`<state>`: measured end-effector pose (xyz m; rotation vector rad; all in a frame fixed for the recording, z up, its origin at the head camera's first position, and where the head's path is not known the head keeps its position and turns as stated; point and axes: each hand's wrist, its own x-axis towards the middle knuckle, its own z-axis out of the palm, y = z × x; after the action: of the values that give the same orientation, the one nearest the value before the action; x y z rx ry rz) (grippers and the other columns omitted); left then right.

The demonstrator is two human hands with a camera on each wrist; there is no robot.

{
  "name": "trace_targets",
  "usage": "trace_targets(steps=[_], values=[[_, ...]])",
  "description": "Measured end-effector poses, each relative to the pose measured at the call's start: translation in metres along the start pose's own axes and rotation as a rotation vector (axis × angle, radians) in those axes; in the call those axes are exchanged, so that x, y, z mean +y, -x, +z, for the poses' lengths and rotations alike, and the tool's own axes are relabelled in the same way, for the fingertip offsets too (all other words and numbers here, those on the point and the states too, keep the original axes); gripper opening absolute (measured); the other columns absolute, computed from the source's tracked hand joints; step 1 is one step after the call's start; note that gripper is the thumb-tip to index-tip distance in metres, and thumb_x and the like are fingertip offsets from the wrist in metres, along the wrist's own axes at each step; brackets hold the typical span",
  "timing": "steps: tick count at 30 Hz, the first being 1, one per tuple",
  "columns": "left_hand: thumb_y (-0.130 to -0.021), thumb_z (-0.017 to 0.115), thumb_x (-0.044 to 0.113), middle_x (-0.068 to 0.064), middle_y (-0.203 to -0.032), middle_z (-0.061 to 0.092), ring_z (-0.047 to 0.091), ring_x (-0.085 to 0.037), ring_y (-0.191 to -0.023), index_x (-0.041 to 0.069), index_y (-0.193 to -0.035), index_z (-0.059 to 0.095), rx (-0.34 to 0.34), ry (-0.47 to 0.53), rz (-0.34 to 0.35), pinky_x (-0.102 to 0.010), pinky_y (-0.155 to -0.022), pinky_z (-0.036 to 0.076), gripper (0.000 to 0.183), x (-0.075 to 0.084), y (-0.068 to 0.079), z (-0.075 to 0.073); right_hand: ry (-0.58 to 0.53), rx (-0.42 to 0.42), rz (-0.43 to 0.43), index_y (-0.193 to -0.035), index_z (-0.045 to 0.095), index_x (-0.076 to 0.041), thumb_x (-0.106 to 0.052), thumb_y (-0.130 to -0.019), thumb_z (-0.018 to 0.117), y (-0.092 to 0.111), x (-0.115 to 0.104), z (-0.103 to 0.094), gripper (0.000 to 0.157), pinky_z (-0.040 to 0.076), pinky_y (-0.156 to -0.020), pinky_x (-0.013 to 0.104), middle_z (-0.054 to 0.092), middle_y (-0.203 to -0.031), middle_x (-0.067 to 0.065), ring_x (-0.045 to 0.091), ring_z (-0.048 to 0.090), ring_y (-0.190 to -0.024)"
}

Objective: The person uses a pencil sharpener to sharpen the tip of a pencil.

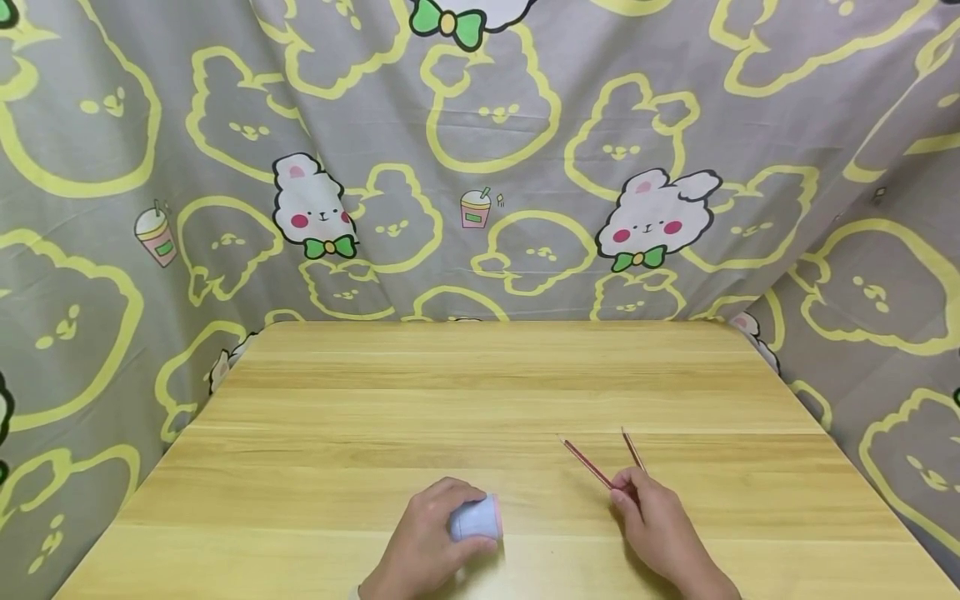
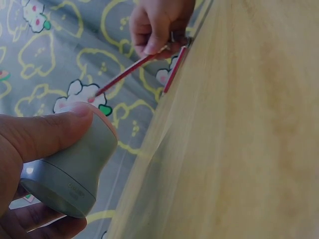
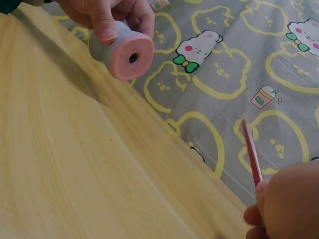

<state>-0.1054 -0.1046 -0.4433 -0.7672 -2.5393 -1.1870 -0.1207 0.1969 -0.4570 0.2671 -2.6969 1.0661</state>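
My left hand (image 1: pixel 429 535) grips a light blue pencil sharpener (image 1: pixel 474 518) on its side, thumb and fingers round its body. The sharpener's pink end (image 3: pixel 130 59), with a dark round hole in the middle, faces right toward the other hand. In my right hand (image 1: pixel 663 523) two dark red pencils (image 1: pixel 587 463) are pinched, spread apart in a V with their points away from me. One pencil (image 2: pixel 122 77) slants toward the sharpener in the left wrist view. A gap separates the pencils from the sharpener. The pencils' rear ends are hidden by the hand.
Both hands are over the near part of a light wooden table (image 1: pixel 480 383). A grey curtain (image 1: pixel 525 192) with yellow outlines and white rabbit prints hangs behind the table and along both sides.
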Motion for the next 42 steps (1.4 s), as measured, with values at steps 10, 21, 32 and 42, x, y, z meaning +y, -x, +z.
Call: trace_targets(steps=[10, 21, 32, 42], values=[[-0.073, 0.085, 0.026, 0.001, -0.103, 0.065, 0.060, -0.011, -0.086, 0.008, -0.106, 0.068, -0.002, 0.008, -0.003, -0.021, -0.066, 0.051, 0.041, -0.001, 0.000, 0.001, -0.027, 0.130, -0.256, -0.093, 0.067, -0.012, 0.014, -0.079, 0.069, 0.002, 0.002, 0.003, 0.029, 0.051, -0.062, 0.023, 0.064, -0.088, -0.009, 0.000, 0.055, -0.076], [-0.072, 0.086, 0.026, 0.002, -0.103, 0.065, 0.060, -0.011, -0.085, 0.010, -0.105, 0.068, 0.016, 0.002, -0.003, -0.021, -0.064, 0.051, 0.040, -0.003, 0.000, 0.002, -0.113, 0.053, -0.386, -0.092, 0.067, -0.017, 0.011, -0.079, 0.071, 0.003, 0.000, 0.006, 0.031, 0.043, -0.053, 0.019, 0.060, -0.083, -0.012, -0.002, 0.045, -0.067], [-0.071, 0.087, 0.023, 0.004, -0.101, 0.065, 0.059, -0.010, -0.084, 0.010, -0.104, 0.069, 0.022, 0.001, 0.005, -0.022, -0.064, 0.051, 0.040, -0.002, -0.001, 0.001, -0.177, -0.002, -0.454, -0.096, 0.068, -0.017, 0.009, -0.080, 0.070, 0.004, -0.005, 0.012, 0.030, 0.045, -0.053, 0.018, 0.063, -0.086, -0.009, -0.002, 0.048, -0.068], [-0.070, 0.087, 0.023, 0.003, -0.101, 0.065, 0.059, -0.009, -0.083, 0.008, -0.104, 0.069, 0.050, 0.003, 0.034, -0.021, -0.062, 0.051, 0.042, -0.004, -0.001, 0.003, -0.220, -0.042, -0.466, -0.096, 0.067, -0.014, 0.010, -0.082, 0.069, 0.006, -0.009, 0.016, 0.028, 0.048, -0.054, 0.018, 0.063, -0.087, -0.007, 0.001, 0.053, -0.069]])
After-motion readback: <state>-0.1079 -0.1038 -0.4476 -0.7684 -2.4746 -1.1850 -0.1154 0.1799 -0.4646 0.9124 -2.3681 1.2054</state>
